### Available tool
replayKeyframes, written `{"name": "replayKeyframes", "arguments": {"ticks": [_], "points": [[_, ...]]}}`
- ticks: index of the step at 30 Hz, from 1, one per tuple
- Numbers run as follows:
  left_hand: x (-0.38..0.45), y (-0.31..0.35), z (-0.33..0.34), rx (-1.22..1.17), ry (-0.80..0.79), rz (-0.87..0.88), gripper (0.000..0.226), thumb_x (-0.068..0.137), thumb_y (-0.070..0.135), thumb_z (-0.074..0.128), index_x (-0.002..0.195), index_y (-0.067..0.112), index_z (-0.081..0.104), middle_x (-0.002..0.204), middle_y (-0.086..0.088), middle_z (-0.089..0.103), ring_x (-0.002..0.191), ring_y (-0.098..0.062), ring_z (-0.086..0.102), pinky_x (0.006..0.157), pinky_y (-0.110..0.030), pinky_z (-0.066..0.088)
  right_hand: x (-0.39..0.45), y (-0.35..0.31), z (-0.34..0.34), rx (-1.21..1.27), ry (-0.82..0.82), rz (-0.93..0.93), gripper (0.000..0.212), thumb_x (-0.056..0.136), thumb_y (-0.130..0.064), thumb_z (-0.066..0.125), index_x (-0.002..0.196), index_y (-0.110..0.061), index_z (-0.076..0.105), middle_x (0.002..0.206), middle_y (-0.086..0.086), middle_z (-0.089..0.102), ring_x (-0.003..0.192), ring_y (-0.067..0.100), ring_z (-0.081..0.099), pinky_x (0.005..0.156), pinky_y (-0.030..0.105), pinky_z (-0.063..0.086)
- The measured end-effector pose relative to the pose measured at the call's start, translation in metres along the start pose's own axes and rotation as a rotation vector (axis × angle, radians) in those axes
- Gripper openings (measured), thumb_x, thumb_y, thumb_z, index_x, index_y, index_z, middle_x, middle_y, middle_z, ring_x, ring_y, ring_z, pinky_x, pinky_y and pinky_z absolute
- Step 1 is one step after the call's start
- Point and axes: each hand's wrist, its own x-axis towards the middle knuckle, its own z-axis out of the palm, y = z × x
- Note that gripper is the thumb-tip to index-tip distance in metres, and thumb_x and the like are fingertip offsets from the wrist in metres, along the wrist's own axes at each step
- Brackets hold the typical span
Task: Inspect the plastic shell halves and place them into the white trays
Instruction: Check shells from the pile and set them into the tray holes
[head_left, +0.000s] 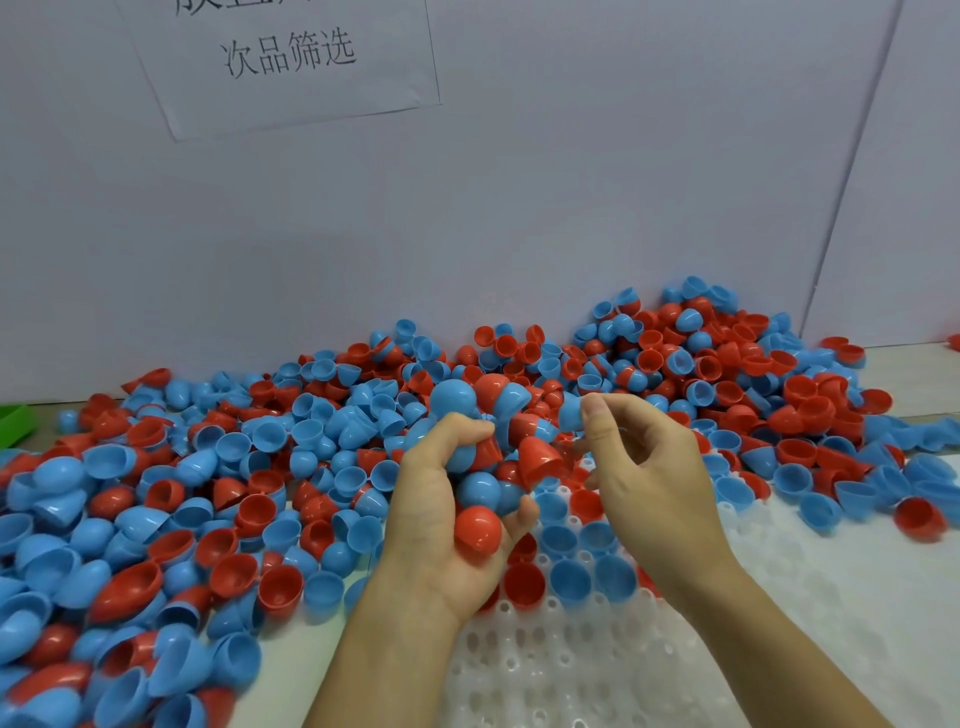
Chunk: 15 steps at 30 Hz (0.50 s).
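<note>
Your left hand (447, 525) is curled around a clutch of shell halves (478, 483), blue and red ones bunched between palm and fingers, with a red half (477, 529) resting low against your fingertips. Your right hand (639, 467) pinches a single blue half (571, 411) between thumb and forefinger, the other fingers loosely bent, just beside the bunch in your left.

Beneath both hands lies the white tray (571, 670), its round pockets bare along the near edge and toward the right, where open room remains. A few pockets farther up already hold blue and red halves (571, 571), just under your wrists.

To the left and beyond, the loose pile (208, 493) of red and blue halves covers the table (904, 364) and crowds right up against the tray's left and far edges. It banks highest against the back wall at the right. A green object (13, 421) shows at the far left edge, partly cut off.

On the wall (571, 182) hangs a paper sheet (291, 67) reading "次品筛选"; the line above it is cropped and unreadable.
</note>
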Motion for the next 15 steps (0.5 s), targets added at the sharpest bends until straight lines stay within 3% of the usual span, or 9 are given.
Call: {"name": "replayKeyframes", "arguments": {"ticks": [6,10,13,15], "points": [[-0.001,0.001,0.0,-0.005,0.02,0.02,0.006,0.061,0.017,0.071,0.061,0.016,0.076,0.075,-0.009,0.071,0.061,-0.019,0.065,0.037,-0.023,0.044,0.0,0.001,0.001,0.083,-0.037,0.033,0.029,0.091,-0.047,0.05,0.094,-0.026,0.07,0.087,-0.02,0.072,0.087,0.0,0.069,0.072,0.014,0.055],[0.0,0.003,-0.001,-0.05,0.027,0.038,0.017,0.064,0.017,0.07,0.079,0.011,0.074,0.083,-0.01,0.071,0.061,-0.017,0.062,0.038,-0.022,0.042,-0.003,-0.001,0.003,0.135,-0.114,0.061,0.03,0.088,-0.047,0.052,0.101,-0.027,0.071,0.093,-0.015,0.074,0.09,0.005,0.071,0.064,0.02,0.057],[0.0,0.007,-0.004,-0.13,0.027,0.074,0.011,0.068,0.015,0.066,0.077,0.011,0.07,0.077,-0.007,0.069,0.054,-0.014,0.06,0.037,-0.02,0.04,-0.005,-0.001,0.004,0.226,-0.189,0.076,0.022,0.097,-0.025,0.057,0.115,-0.023,0.069,0.103,-0.011,0.075,0.098,0.007,0.07,0.066,0.019,0.057],[-0.001,0.011,-0.006,-0.198,0.005,0.075,0.012,0.071,0.015,0.066,0.083,0.012,0.068,0.079,-0.006,0.068,0.058,-0.014,0.06,0.037,-0.02,0.04,-0.006,-0.001,0.006,0.191,-0.229,0.036,0.033,0.094,-0.006,0.063,0.118,-0.028,0.066,0.105,-0.013,0.074,0.101,0.005,0.069,0.073,0.018,0.057]]}}
